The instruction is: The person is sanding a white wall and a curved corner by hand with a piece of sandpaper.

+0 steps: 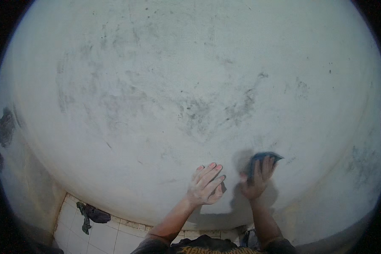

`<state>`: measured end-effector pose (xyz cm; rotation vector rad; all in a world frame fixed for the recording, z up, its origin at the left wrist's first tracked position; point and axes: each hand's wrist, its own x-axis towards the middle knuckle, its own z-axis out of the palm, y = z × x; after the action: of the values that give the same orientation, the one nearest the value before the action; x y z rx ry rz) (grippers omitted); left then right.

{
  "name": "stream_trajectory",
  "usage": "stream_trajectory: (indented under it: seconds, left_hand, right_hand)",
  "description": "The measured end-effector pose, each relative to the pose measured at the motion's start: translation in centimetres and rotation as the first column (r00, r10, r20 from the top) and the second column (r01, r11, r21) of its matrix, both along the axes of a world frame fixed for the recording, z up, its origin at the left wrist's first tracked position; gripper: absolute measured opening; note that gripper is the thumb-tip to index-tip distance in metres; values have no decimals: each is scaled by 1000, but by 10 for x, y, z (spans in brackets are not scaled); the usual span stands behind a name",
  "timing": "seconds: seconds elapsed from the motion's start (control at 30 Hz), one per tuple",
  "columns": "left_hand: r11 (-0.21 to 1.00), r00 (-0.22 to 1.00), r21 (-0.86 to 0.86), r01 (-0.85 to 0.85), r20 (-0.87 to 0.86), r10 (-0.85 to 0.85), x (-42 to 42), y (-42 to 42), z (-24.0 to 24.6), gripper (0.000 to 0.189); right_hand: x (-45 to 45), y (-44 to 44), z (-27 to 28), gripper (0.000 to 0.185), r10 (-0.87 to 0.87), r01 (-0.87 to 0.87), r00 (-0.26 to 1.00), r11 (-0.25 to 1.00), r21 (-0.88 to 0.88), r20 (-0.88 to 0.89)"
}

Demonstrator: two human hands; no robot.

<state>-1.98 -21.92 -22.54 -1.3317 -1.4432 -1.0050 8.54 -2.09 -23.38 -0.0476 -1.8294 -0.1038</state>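
My right hand (257, 182) presses a dark blue sheet or pad (263, 157), perhaps sandpaper, flat against the pale plastered wall (165, 127); the hand is slightly blurred and casts a shadow beside it. My left hand (206, 187) rests on or just over the same wall, to the left of the right one, its fingers a little bent. It holds nothing that I can see, and pale dust covers its skin. Grey smudges and scuffs mark the wall above both hands.
White floor tiles (104, 238) run along the wall's foot. A dark cloth or bag (96, 215) lies on them at the lower left, touching a green patterned cloth (86, 222). Side walls meet the main wall at left and right; the left one bears a dark patch (5, 127).
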Motion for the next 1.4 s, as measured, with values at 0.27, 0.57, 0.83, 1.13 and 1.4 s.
stream_trajectory:
  seconds: [0.27,0.57,0.83,1.13,1.4]
  left_hand:
    - [966,948,50,255,184,-260,14,-29,7,50]
    - [728,102,388,565,843,-528,36,-49,-42,48]
    - [980,611,159,115,767,-197,41,-97,-61,17]
    - [853,858,104,-512,113,501,-15,-123,24,42]
    - [840,823,-182,-511,180,539,7,-41,-38,78]
  right_hand:
    - [11,-31,12,33,662,-621,713,749,-233,229]
    - [24,-71,14,26,929,-302,320,286,-910,186]
    - [14,-88,7,20,840,-625,526,487,-611,131]
    - [31,-47,31,15,753,-577,653,561,-594,77]
    - [34,-39,18,17,786,-639,618,499,-585,-4]
